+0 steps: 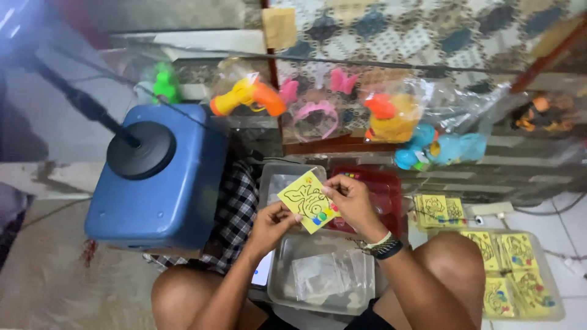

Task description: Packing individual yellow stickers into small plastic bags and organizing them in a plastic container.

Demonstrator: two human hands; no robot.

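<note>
A: Biggest thing on the floor is the blue box [165,183] at the left, with a round black stand base [140,150] sitting on top of it.

B: And right beside it, a checked cloth [235,214], draped down next to the box.

A: Far side now, a row of toys in clear bags: an orange and yellow toy gun [247,96], a pink headband [315,116], a blue figure [443,150].

B: Near right there's a clear tray [553,287] holding more yellow cards with pictures on them.

A: Centre near, between the knees, a clear plastic tub [293,293] with small clear bags inside. Behind it sits a red tray [382,183].

B: Down to the hands. The left hand [272,223] is curled, thumb and fingers pinching the lower left edge of the yellow card [307,200].

A: The right hand [351,205], watch on the wrist, pinches the card's right edge, fingers bent, not spread.

B: So the card sits between both hands, held up tilted over the tub, just in front of the red tray. It's square, with a line drawing and small coloured dots along its lower edge.
</note>
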